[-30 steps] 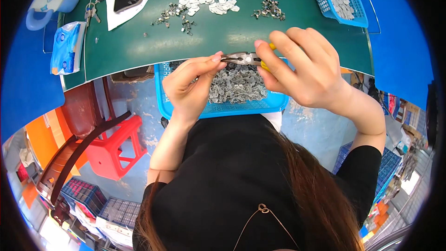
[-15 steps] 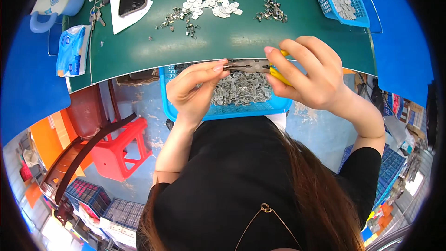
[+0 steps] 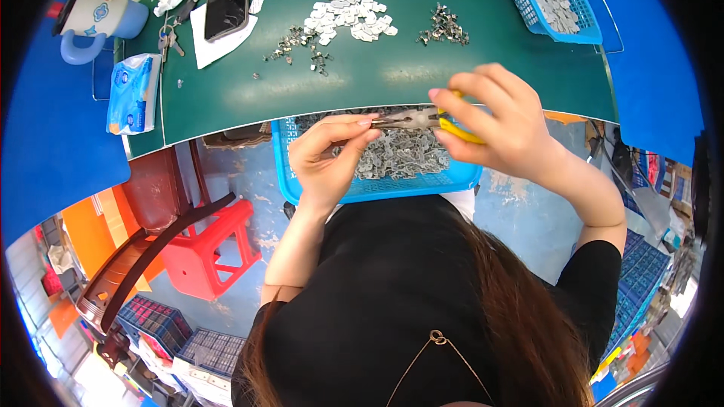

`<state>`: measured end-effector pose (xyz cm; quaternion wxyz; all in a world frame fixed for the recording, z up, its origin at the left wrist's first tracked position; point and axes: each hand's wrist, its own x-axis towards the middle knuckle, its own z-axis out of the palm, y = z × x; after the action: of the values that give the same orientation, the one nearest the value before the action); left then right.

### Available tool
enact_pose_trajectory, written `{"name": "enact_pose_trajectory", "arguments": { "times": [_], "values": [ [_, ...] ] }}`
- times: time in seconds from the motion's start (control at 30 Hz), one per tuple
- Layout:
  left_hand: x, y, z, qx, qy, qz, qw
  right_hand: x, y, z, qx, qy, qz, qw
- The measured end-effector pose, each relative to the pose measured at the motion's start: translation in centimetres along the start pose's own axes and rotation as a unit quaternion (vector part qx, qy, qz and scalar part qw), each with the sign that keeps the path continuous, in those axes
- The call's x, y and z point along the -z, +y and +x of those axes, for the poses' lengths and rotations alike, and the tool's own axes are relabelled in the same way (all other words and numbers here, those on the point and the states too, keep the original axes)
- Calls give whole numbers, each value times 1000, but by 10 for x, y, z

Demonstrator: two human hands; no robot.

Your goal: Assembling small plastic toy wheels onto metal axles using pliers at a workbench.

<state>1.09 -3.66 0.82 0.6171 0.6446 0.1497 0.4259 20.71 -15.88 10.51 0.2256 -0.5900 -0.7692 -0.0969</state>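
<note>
Yellow-handled pliers (image 3: 409, 119) lie in my right hand (image 3: 504, 117), its fingers wrapped round the grips. Their metal jaws point left and reach the fingertips of my left hand (image 3: 326, 154). Thumb and fingers of that hand are pinched together at the jaw tips; whatever small piece they hold is too small to make out. Both hands hover just before the table's front edge, above a blue plastic basket (image 3: 377, 190) filled with small grey metal parts (image 3: 403, 157). On the green table (image 3: 362, 79) beyond lie a heap of flat whitish tabs (image 3: 348, 16) and small dark metal clips (image 3: 443, 26).
More clips (image 3: 290, 45) lie left of the tabs. A phone (image 3: 228, 0), keys (image 3: 169, 41), a tissue pack (image 3: 134, 94) and a mug (image 3: 102, 19) stand at the left. A blue basket of tabs (image 3: 537, 0) is at the far right. A red stool (image 3: 207, 252) stands below.
The whole view has shifted slightly, bringing blue trays into sight at the top. My hands stay together at the pliers' jaws, with the same grip.
</note>
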Motion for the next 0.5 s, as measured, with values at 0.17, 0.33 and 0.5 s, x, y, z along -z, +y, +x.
{"name": "enact_pose_trajectory", "arguments": {
  "times": [0.17, 0.33, 0.5],
  "values": [
    [5, 6, 9, 111, -137, 161, 971, -30, 20, -26, -207, -6, 55, 977],
    [-2, -14, 56, -9, -97, 368, 925, -69, 21, -39, -227, 8, -12, 974],
    [-11, -36, 94, -104, -35, 537, 837, -93, 16, -36, -243, 38, -20, 969]
  ]
}}
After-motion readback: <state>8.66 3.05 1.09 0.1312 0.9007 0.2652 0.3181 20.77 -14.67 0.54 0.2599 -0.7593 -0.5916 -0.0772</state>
